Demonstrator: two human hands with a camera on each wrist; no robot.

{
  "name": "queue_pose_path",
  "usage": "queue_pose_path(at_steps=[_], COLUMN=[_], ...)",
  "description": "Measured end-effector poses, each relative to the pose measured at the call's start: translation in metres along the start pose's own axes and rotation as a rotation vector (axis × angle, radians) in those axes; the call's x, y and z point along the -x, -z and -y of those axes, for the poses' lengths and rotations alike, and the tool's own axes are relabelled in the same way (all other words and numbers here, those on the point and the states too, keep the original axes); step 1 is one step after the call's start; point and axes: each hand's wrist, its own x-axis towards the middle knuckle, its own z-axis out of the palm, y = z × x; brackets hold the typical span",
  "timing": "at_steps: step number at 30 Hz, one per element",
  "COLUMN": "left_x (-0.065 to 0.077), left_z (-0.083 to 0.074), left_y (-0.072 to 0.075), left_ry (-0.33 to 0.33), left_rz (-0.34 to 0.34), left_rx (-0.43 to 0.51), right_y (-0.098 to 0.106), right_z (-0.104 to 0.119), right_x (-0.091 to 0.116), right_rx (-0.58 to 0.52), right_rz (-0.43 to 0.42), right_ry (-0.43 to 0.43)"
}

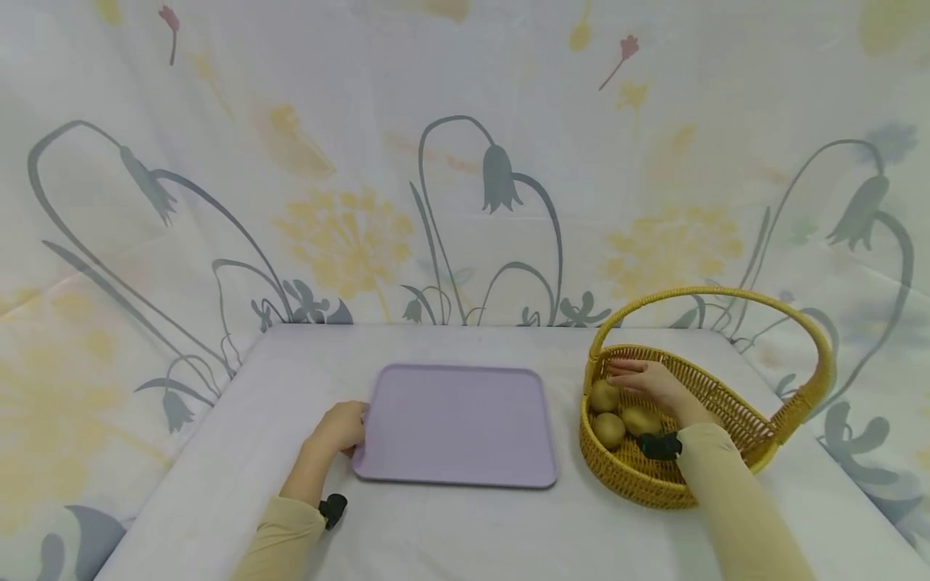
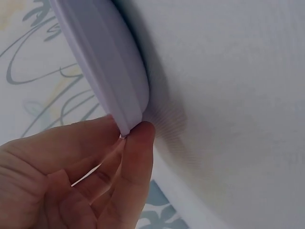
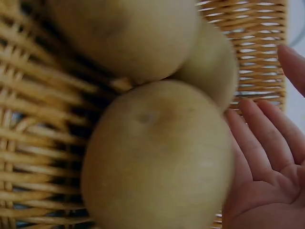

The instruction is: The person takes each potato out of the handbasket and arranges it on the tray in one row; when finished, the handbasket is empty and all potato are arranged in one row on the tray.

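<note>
A white fabric backdrop printed with grey bellflowers and yellow blossoms (image 1: 465, 81) spans the rear, behind a table spread with plain white cloth (image 1: 450, 532). On the table's right side stands an oval, golden-brown woven basket with a tall arched handle (image 1: 632, 486). Left of it, near the middle of the table and apart from the basket, is a flat, pale-lilac rectangular tray with rounded corners and a low rim (image 1: 458, 424). Two beige sleeves (image 1: 737, 496) reach in from the near edge. The left hand (image 1: 344, 428) pinches the tray's rim at its left side, thumb and fingertips meeting on the edge. The right hand (image 1: 650, 383) is inside the basket, its fingers extended and the palm spread, gripping nothing; whether it touches a potato I cannot tell. Three smooth, yellow-brown, rounded potatoes (image 1: 609, 431) lie clustered at the basket's left end, just beside that hand. Smallest are the black devices (image 1: 333, 511) worn on both wrists.
</note>
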Motion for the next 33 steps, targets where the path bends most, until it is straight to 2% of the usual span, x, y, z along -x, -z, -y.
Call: queue_pose_path(at_steps=[8, 18, 25, 33], left_x=[-0.005, -0.011, -0.007, -0.006], left_z=[-0.003, -0.001, 0.004, 0.005], left_y=[-0.002, -0.001, -0.002, -0.002], left_ry=[-0.026, -0.022, -0.008, 0.003], left_rz=[0.001, 0.003, 0.01, 0.008], left_rx=[0.016, 0.013, 0.036, 0.045], right_y=[-0.001, -0.004, -0.011, -0.015], right_z=[-0.003, -0.001, 0.003, 0.002], right_x=[0.004, -0.001, -0.005, -0.005], right_rx=[0.195, 0.384, 0.427, 0.448], right_rz=[-0.013, 0.006, 0.02, -0.018], right_ry=[-0.053, -0.023, -0.014, -0.001])
